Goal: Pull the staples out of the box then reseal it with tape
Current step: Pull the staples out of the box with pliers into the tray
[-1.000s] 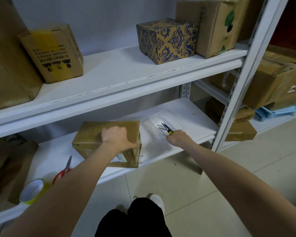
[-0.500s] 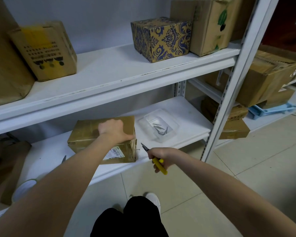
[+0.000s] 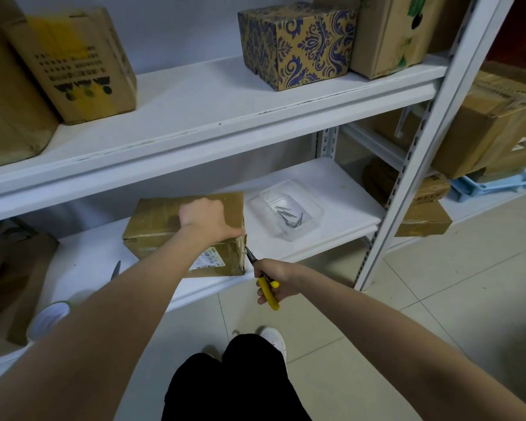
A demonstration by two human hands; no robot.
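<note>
A brown cardboard box with a white label lies on the lower white shelf. My left hand presses flat on its top right corner. My right hand grips yellow-handled pliers whose dark tips touch the box's right edge, where a small staple sticks out. A clear plastic tray to the right of the box holds several pulled staples. A tape roll shows at the lower left, partly behind my left arm.
Scissors lie on the lower shelf left of the box, mostly hidden by my arm. Cardboard boxes fill the upper shelf and the neighbouring rack at right. A metal upright stands right of the tray. My knees and a shoe are below.
My right hand drew back from the tray with the pliers and brought their tips up to the box's right edge. My left hand stayed on the box.
</note>
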